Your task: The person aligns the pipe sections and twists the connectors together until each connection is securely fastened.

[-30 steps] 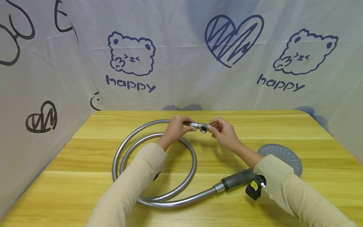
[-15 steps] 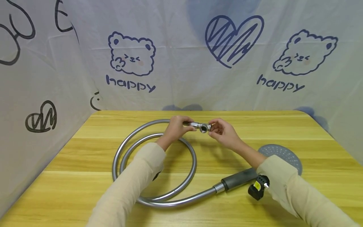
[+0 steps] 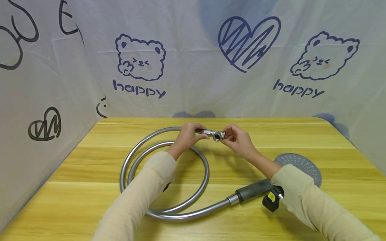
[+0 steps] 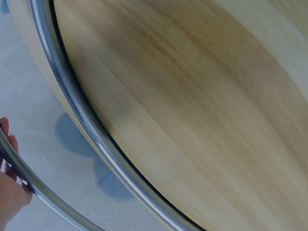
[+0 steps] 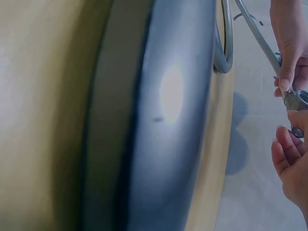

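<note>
In the head view my left hand [image 3: 187,136] grips the end of a grey shower hose [image 3: 206,169], held above the table's far half. A small shiny metal tee fitting [image 3: 217,136] sits at that end, its round opening towards me. My right hand [image 3: 240,143] pinches the fitting's right end between thumb and fingers. Threads show inside the fitting [image 5: 292,102] in the right wrist view, with both hands close around it. The left wrist view shows a hose loop [image 4: 96,132] and part of the left hand [image 4: 13,192].
The hose lies coiled on the wooden table [image 3: 90,197]. It runs to a handheld shower head [image 3: 297,164] with a dark handle [image 3: 253,190], at the right below my right forearm. White drawn-on cloth [image 3: 187,83] stands behind the table and at its sides.
My right hand's fingers loosen and shift on the end of the fitting, then close on it again, with the wrist turning slightly. The left hand and the hose stay in place.
</note>
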Demonstrator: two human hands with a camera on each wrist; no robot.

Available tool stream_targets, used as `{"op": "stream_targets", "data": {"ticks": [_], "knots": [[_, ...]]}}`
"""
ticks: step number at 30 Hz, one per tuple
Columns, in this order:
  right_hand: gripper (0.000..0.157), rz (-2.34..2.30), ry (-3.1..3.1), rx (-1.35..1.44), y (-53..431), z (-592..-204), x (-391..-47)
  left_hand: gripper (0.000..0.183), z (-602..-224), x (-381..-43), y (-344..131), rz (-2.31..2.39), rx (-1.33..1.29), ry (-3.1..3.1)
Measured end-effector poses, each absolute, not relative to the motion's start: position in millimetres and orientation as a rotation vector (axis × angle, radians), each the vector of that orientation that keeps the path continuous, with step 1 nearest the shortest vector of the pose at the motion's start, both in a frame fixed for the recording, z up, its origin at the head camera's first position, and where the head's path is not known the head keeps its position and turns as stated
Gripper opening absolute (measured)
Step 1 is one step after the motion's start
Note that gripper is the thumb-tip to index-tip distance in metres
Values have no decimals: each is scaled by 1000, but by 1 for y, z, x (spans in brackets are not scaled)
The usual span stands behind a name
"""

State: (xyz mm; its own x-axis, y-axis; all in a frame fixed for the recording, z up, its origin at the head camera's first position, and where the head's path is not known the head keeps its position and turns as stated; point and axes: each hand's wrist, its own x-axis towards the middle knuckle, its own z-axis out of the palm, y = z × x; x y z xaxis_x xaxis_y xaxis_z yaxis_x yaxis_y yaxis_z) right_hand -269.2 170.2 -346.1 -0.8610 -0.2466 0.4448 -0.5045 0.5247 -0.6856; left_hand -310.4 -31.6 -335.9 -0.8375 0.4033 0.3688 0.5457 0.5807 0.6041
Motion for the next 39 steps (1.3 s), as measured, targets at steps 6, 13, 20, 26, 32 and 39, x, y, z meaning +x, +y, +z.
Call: {"op": "stream_targets", "data": {"ticks": [6,13,20,26,32,39], "knots": [[25,1117,-2394,599,170,-346,-269,27,-336,-311,-31,-1123,-793,-2614],[26,1094,-2335,616,167,-343,-269,27,-336,-313,-31,-1137,-782,-2610],[26,1085,-2325,625,166,-344,-270,26,-336,-313,-32,-1120,-794,-2600],[27,1045,-2347,604,167,-344,-268,27,-337,-312,-32,-1106,-798,-2592],[28,1106,-2351,595,167,-347,-270,26,-337,-312,-32,-1098,-799,-2587],[25,1187,-2418,540,166,-347,-270,26,-338,-312,-32,-1091,-785,-2596]]}}
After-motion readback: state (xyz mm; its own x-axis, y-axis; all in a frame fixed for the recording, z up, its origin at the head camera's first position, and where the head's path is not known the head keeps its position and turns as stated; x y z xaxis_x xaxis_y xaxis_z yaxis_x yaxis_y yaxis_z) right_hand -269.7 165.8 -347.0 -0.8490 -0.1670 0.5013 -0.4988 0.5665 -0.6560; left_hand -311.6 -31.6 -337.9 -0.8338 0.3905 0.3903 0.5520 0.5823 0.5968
